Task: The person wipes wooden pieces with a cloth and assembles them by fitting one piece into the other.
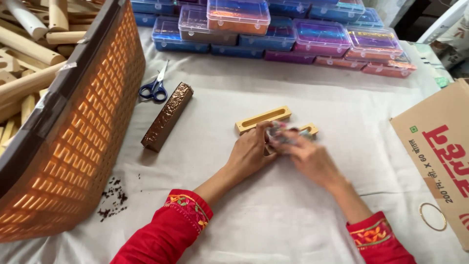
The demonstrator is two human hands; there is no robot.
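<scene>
While both hands work mid-bench, I see left hand (251, 151) and right hand (305, 156) pinching a blurred colourful bundle (281, 134) | risk: it slips, knocking the slotted wooden block (263, 119) just beside.

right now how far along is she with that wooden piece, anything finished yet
One long brown textured bar lies set aside beside the scissors, apparently finished. In hand: the left hand and right hand work a blurred multicoloured bit against a wooden slotted piece. Another slotted wooden block lies bare, and the orange basket holds many plain wooden pieces.
</scene>
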